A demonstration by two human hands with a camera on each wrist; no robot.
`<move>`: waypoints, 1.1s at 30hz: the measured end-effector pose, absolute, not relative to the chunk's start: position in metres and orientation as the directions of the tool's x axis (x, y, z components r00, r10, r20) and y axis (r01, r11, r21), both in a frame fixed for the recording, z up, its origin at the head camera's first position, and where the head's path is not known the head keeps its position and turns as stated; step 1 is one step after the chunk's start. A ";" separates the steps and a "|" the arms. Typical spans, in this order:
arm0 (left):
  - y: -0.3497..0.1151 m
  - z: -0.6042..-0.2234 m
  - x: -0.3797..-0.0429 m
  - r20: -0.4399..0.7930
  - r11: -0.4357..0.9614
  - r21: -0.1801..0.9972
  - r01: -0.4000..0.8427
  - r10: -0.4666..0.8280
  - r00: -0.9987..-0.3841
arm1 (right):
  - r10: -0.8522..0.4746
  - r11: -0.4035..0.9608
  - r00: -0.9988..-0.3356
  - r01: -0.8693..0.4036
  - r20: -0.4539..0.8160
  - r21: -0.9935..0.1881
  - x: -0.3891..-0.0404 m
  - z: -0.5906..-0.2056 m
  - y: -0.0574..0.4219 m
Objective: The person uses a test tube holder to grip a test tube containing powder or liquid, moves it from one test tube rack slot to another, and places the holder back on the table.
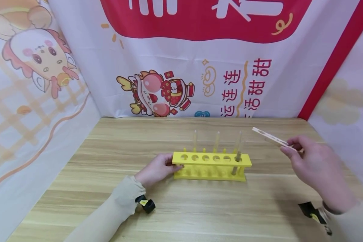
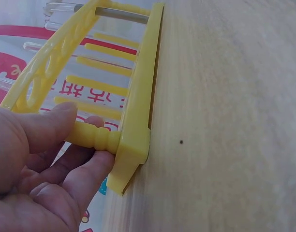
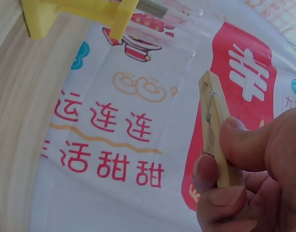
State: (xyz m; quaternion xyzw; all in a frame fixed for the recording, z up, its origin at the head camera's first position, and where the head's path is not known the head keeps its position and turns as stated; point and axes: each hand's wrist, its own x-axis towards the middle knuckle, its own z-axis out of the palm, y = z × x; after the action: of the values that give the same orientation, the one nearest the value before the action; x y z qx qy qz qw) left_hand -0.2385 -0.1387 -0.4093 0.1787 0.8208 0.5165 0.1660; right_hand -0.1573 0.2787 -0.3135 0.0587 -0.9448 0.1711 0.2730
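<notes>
A yellow test tube rack (image 1: 211, 159) stands on the wooden table. My left hand (image 1: 157, 169) grips the post at its left end; in the left wrist view, the thumb and fingers (image 2: 92, 179) wrap that post. A glass test tube (image 1: 234, 170) with grey contents leans in the rightmost hole. Clear glass tubes (image 1: 195, 139) rise behind the rack's top bar, by the yellow pegs. To the right of the rack and above the table, my right hand (image 1: 316, 164) pinches a wooden test tube clamp (image 3: 213, 128) with a wire spring. The clamp's tip points toward the rack, apart from it.
The wood-grain table (image 1: 199, 208) runs back to a printed cloth (image 1: 181, 60) with red lettering and cartoon figures. More printed cloth (image 1: 33, 111) closes off the left side, and a pale sheet (image 1: 348, 111) the right.
</notes>
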 end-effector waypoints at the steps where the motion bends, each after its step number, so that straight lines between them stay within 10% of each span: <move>1: -0.139 -0.410 -0.239 -0.089 0.404 0.907 0.121 0.463 -0.882 | -0.024 0.934 -0.831 -0.217 0.556 -0.285 -0.156 -0.313 0.276; 33: -0.138 -0.410 -0.239 -0.087 0.429 0.894 0.127 0.446 -0.891 | -0.118 0.925 -0.781 -0.312 0.613 -0.218 -0.153 -0.313 0.244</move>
State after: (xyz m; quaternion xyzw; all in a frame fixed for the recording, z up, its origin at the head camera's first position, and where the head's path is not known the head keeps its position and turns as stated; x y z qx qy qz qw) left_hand -0.2390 -0.1380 -0.4101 0.1724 0.8306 0.5056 0.1574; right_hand -0.1530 0.2444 -0.3130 0.1155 -0.9308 0.1557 0.3100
